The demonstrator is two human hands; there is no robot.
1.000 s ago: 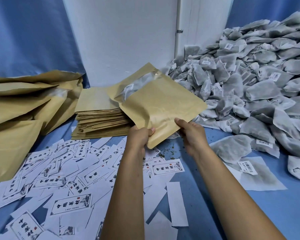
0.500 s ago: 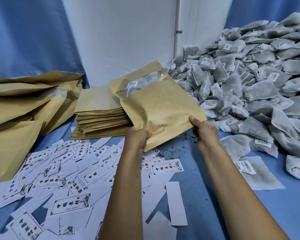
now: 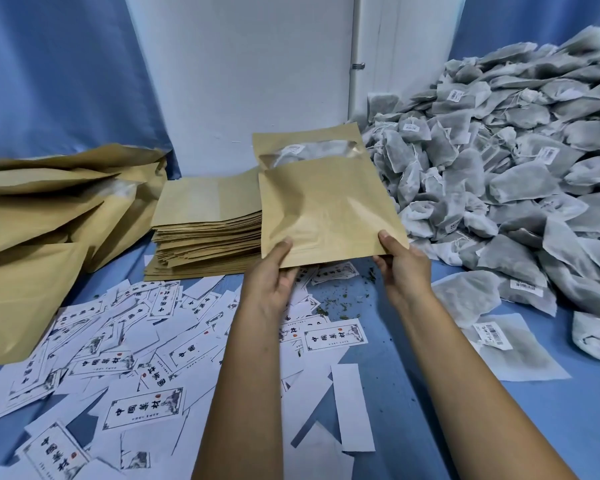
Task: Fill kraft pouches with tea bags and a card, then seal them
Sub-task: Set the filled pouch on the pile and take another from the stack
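Above tabletop centre: left hand (image 3: 272, 271) and right hand (image 3: 397, 263) pinch bottom corners of pouch (image 3: 329, 206), upright, tea bags visible through window, mouth unsealed; card inside cannot tell; filled pouches (image 3: 49, 202) left, empty stack (image 3: 205, 223), tea bag heap (image 3: 499, 150) remain

Matt brown kraft paper with a faint sheen forms the held pouch (image 3: 329, 209); its window (image 3: 312, 152) seems clear plastic. Tea bags (image 3: 499, 157) are of fibrous grey mesh.
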